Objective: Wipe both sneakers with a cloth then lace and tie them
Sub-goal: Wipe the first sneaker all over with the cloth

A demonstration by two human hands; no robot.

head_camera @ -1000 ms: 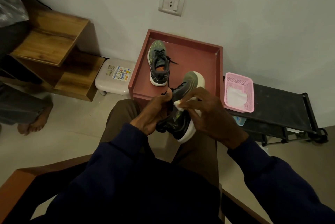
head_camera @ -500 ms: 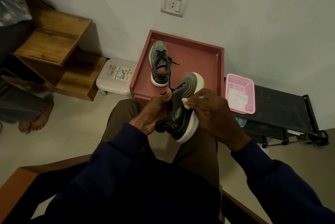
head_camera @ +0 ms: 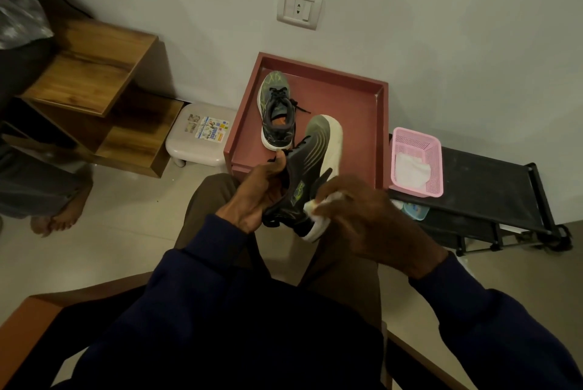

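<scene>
Left hand (head_camera: 252, 197) curls round the sneaker (head_camera: 310, 162) at its collar, holding it tilted above the lap; right hand (head_camera: 366, 219) pinches a white cloth (head_camera: 315, 209) against the heel side. Brace the shoe firmly and rub in short strokes along upper and sole edge. Second sneaker (head_camera: 275, 112) stands on the red bench (head_camera: 350, 99) just beyond

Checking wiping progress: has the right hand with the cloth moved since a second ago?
Yes. The right hand and cloth slid down the held sneaker toward its heel, away from the red tray.
</scene>
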